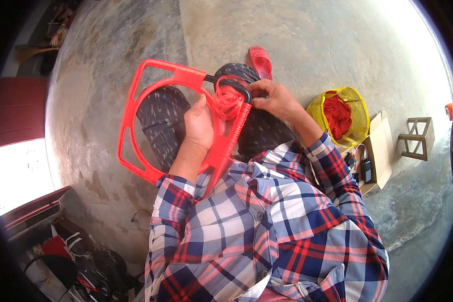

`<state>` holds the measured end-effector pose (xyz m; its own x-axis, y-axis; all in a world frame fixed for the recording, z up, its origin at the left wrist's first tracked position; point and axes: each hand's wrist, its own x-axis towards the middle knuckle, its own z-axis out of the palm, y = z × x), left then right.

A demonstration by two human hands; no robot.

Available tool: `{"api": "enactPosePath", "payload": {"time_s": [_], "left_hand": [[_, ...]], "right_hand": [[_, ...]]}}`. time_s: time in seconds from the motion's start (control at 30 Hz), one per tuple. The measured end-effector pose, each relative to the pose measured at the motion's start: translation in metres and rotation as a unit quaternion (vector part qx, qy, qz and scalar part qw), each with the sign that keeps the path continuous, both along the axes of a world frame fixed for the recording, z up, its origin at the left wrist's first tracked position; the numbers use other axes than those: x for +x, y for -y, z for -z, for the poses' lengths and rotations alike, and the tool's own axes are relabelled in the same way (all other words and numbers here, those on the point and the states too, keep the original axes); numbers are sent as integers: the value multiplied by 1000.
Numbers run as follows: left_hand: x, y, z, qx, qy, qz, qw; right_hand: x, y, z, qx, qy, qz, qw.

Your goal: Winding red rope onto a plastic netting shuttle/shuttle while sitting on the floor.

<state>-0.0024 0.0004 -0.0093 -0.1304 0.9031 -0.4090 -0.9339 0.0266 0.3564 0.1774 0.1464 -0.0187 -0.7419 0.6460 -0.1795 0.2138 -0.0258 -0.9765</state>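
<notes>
A square frame [127, 123] with a round inner ring lies across my lap, mostly wrapped in red plastic strip. Its bare black corner [245, 93] shows at the upper right. Beside that corner, a loose bundle of red strip [228, 102] bunches up, with a loop rising over the black bar. My left hand [199, 123] grips the frame at the ring next to the bundle, thumb up, its other fingers largely hidden. At the black corner, my right hand [276, 99] pinches with thumb and fingers; whether strip lies between them is hidden.
To the right stands a yellow bin [360, 113] holding red strip [337, 117]. Next to it are an open cardboard box [381, 151] with small devices and a small stool [418, 138]. A red shoe [260, 61] is ahead. Mixed clutter [93, 267] lies at the lower left.
</notes>
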Motion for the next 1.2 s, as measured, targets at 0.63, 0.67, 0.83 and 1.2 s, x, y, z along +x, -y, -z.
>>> {"api": "enactPosePath", "payload": {"time_s": [0.63,0.67,0.83,1.2], "left_hand": [[2,1,0,53,-10,147,988],[3,1,0,54,-8,145,988],[3,3,-1,64,1,191,980],[7,2,-1,60,44,203,976]], "right_hand": [[38,-7,-10,-159,-208,89,961],[44,-7,-15,-158,-206,88,962],[78,-12,-56,-225,-462,72,855],[31,37,-50,-241,-42,104,964]]}}
